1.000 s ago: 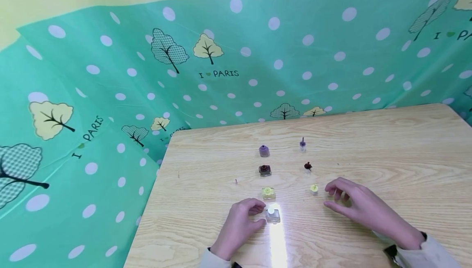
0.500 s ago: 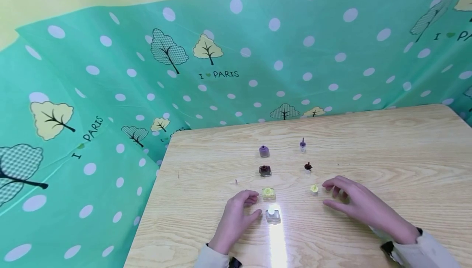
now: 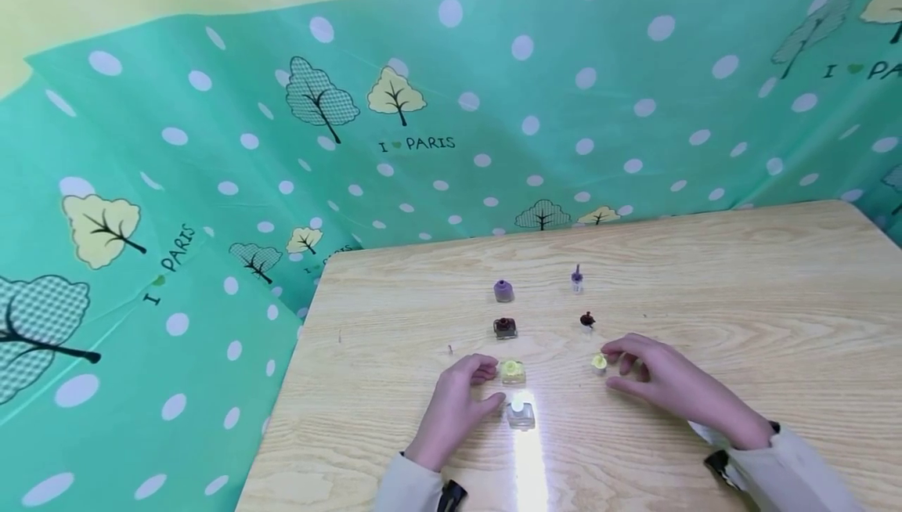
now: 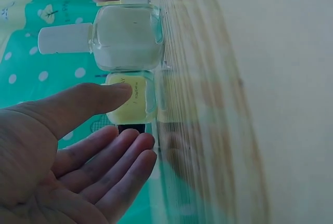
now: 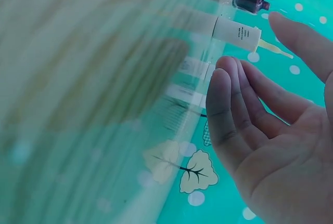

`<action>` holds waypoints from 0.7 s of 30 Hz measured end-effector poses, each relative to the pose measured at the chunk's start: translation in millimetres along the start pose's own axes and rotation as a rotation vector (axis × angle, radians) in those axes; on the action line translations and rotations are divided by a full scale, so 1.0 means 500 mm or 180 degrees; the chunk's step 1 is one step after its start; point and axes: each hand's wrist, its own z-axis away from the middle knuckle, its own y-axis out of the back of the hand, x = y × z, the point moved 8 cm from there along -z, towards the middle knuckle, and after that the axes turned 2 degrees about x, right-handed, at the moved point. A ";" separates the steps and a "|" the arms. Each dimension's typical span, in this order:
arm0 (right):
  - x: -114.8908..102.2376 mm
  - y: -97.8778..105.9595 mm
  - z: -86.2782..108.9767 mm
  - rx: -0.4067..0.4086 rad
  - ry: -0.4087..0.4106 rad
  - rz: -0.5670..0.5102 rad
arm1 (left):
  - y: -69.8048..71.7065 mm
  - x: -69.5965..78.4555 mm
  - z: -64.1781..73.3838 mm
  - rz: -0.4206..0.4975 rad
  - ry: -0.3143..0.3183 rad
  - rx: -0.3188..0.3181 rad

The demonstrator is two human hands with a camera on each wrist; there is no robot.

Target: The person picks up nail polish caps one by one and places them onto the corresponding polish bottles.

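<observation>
My left hand [image 3: 456,406] is just left of an uncapped bottle of yellow nail polish [image 3: 513,373], thumb and fingers apart and loosely bent. In the left wrist view, the thumb passes in front of that yellow bottle [image 4: 136,110], with no grip on it. Nearer stands a capped bottle of whitish nail polish [image 3: 521,416]. My right hand [image 3: 655,375] reaches around the right side of a white cap with a yellow brush [image 3: 599,365], which stands brush up. In the right wrist view, a gap shows between the fingers and this brush cap [image 5: 237,33].
Behind the yellow bottle stand an uncapped dark nail polish bottle [image 3: 505,328] and a purple one [image 3: 503,291]. Brush caps, dark [image 3: 588,320] and purple [image 3: 577,279], stand to their right. A tiny scrap [image 3: 450,349] lies left on the wooden table [image 3: 740,285]. Patterned cloth [image 3: 423,183] hangs behind.
My left hand has moved from beside the whitish bottle up to the yellow bottle. My right hand has come left, closer to the yellow brush cap. The bottles and caps have stayed put.
</observation>
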 end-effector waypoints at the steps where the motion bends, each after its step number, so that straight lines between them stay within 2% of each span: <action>1: -0.001 -0.002 -0.003 -0.0022 0.0010 -0.0016 | -0.001 -0.001 -0.002 0.0006 -0.0008 -0.0008; 8: -0.005 -0.013 -0.014 -0.0137 0.0175 -0.0065 | -0.010 -0.004 -0.013 0.0023 -0.0015 -0.0048; 21: -0.002 -0.029 -0.035 -0.0361 0.0129 -0.0052 | -0.017 -0.001 -0.029 0.0018 0.0073 -0.0053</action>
